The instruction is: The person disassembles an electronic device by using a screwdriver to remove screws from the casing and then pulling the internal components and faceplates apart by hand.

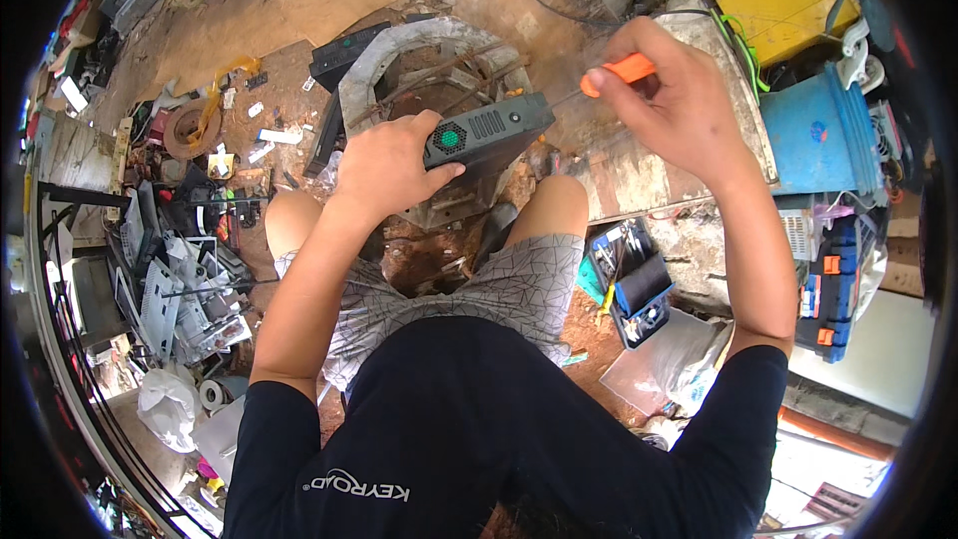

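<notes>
1. Left hand (391,162): fingers curled partway around a dark vented electronics case (491,136), above a grey octagonal frame (371,65).
2. Right hand (684,105): fingers closed on an orange-handled screwdriver (631,68), shaft toward the case.

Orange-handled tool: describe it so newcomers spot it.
Find the grey ring frame at upper centre. Just right of it, the right hand grips the orange-handled tool, pointed toward the dark box in the left hand. Bright orange colouring sets the tool apart from that box.

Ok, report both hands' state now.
Left hand: closed on a dark grey rectangular vented box.
Right hand: closed on an orange-handled, thin-shafted tool.
</notes>
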A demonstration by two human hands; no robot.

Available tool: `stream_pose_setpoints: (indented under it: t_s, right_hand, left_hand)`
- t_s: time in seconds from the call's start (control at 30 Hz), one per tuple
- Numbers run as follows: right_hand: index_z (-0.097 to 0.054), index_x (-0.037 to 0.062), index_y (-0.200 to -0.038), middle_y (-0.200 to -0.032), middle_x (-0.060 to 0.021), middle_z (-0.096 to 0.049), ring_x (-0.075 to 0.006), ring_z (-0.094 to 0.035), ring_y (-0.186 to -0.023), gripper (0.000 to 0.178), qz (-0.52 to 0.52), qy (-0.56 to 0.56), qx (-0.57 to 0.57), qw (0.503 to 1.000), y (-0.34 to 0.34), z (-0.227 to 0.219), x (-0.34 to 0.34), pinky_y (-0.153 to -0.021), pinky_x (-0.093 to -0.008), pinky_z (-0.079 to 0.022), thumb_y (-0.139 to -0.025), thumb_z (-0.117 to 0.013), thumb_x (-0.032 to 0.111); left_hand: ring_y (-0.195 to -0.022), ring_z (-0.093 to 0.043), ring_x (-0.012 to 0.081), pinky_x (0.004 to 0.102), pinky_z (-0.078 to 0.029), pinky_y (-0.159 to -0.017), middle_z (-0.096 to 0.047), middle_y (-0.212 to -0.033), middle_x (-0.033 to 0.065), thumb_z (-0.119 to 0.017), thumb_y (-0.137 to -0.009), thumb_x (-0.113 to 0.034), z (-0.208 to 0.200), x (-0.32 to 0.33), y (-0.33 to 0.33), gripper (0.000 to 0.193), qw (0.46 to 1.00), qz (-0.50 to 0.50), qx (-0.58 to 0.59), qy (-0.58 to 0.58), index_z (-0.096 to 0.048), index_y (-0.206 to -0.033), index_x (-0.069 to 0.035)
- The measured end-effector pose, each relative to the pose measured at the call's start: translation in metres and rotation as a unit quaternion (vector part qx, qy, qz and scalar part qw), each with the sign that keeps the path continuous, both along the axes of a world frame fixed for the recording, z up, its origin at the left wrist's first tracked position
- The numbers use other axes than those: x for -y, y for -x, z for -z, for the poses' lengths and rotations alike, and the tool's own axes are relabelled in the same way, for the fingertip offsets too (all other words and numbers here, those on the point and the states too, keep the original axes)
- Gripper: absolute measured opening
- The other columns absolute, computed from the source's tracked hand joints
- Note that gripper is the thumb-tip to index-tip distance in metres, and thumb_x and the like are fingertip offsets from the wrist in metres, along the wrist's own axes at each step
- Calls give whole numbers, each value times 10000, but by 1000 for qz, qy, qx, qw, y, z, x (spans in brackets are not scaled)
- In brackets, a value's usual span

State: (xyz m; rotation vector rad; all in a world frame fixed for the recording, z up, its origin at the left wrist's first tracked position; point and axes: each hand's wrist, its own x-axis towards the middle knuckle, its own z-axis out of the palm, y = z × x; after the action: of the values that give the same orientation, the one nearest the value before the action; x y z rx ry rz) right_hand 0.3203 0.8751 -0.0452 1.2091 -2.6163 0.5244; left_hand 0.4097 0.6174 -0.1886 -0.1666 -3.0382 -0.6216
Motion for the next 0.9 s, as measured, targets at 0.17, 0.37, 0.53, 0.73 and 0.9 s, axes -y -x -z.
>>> stream_pose_setpoints:
  t_s: [0.17,0.37,0.53,0.73,0.9]
  right_hand:
    - [-532,79,-892,-733,-132,-622,-363,-650,-732,245,-32,15,7,999,8,12,19,-614,-444,-503,-859,-714,239]
    - [-537,79,-911,-736,-135,-637,-358,-661,-743,243,-30,-10,6,999,8,9,28,-623,-448,-508,-866,-709,244]
    - [-542,89,-913,-730,-123,-645,-350,-666,-723,237,-19,0,4,1000,12,13,29,-608,-444,-509,-871,-706,255]
    - [-545,91,-913,-716,-116,-647,-347,-666,-707,246,-19,-12,2,1000,13,14,27,-598,-440,-507,-868,-711,267]
    - [-586,73,-897,-690,-137,-648,-354,-672,-721,245,-26,-104,-26,994,10,-6,40,-617,-452,-515,-851,-712,278]
  left_hand:
    - [-888,-689,364,477,-546,-754,-702,-910,164,-746,-792,-474,0,4,0,499,1000,-2,9,-10,-609,-1107,-112]
    - [-857,-693,364,475,-549,-738,-704,-895,152,-741,-794,-472,-3,6,0,481,1000,-4,11,-15,-611,-1089,-115]
    - [-840,-693,362,471,-553,-722,-702,-884,147,-739,-796,-469,2,9,2,465,1000,3,-16,-19,-608,-1070,-116]
    - [-824,-692,362,469,-555,-720,-695,-858,142,-739,-797,-463,4,8,3,447,1000,3,-19,-11,-598,-1034,-111]
    - [-895,-688,351,466,-552,-739,-687,-912,151,-739,-797,-459,6,10,4,475,999,24,-28,-1,-595,-1044,-80]
